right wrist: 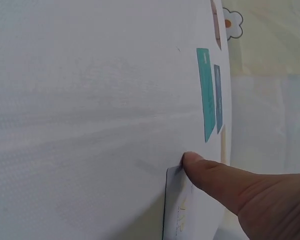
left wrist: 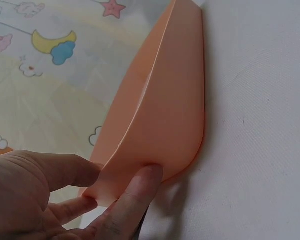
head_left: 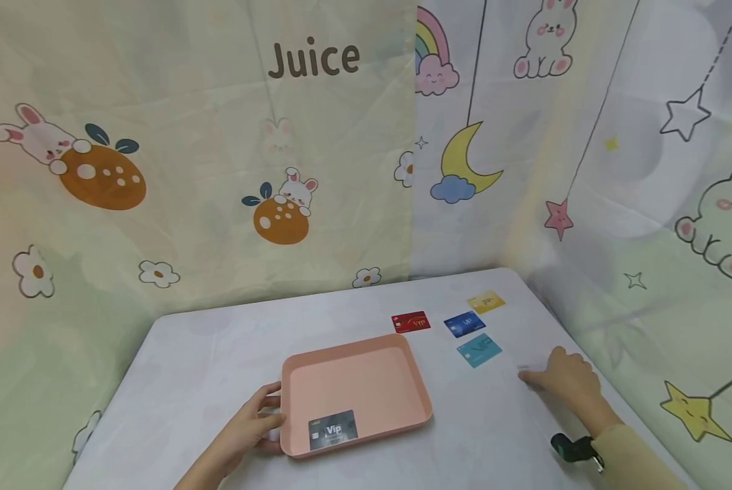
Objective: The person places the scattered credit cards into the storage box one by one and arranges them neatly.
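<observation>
At the left end of a pink tray (head_left: 366, 374), my left hand (head_left: 252, 425) grips the tray's wall, as the left wrist view shows with the hand (left wrist: 65, 195) close to the tray (left wrist: 165, 95). A black card (head_left: 333, 430) marked "Vip" lies inside the tray along its near left side. My right hand (head_left: 564, 381), at the table's right side, holds a white card (right wrist: 180, 205) by its edge. The thumb tip (right wrist: 192, 162) is at the card's corner, while the other fingers are hidden in the right wrist view. Most of that card is hard to make out in the head view.
Beyond the tray lie a red card (head_left: 411, 322), a dark blue card (head_left: 464, 324), a teal card (head_left: 479, 350) and a yellow card (head_left: 486, 301) on the white table (head_left: 218, 361). Printed curtains (head_left: 188, 156) hang behind and to the right.
</observation>
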Available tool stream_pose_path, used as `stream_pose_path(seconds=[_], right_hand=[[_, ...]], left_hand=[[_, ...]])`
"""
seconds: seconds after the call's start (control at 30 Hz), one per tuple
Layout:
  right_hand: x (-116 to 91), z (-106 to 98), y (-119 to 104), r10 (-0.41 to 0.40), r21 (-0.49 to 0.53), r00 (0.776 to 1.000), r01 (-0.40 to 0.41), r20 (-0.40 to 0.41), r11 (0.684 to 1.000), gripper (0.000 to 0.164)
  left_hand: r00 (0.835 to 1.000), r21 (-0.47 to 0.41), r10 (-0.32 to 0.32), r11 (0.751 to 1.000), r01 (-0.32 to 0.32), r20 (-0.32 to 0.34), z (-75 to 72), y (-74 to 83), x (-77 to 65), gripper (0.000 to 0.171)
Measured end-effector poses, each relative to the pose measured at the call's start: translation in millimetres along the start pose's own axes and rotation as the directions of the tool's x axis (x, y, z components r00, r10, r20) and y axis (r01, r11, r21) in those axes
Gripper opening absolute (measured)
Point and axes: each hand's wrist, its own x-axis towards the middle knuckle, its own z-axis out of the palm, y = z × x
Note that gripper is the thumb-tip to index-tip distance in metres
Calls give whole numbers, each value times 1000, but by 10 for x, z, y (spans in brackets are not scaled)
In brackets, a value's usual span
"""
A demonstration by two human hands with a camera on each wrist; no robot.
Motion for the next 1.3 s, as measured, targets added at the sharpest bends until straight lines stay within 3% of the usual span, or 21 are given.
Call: stream_pose_path(seconds=[0.27,0.57,0.73,0.9,1.3], right_hand=[[15,-35,1,33,13,999,-33,36,999,106],[37,-41,33,30,112,999,-34,33,993,118],[74,-61,71,-22,109,999,19,26,994,101],[113,-99,124,-87,143,996,82,31,986,73],[39,-114,123,-102,265,995,97,2,959,39]], left_hand=[[1000,-6,-5,1000,5,6,-6,-4,2,72],[1000,-2,-5,1000,5,1,-1,11,-14,72],[1000,4,5,1000,-5,3,-5,19,-17,71],[1000,-3,12,1000,-12,12,-8,15,-10,72],[1000,14,-10,1000,10,-12,2,15,7,72]])
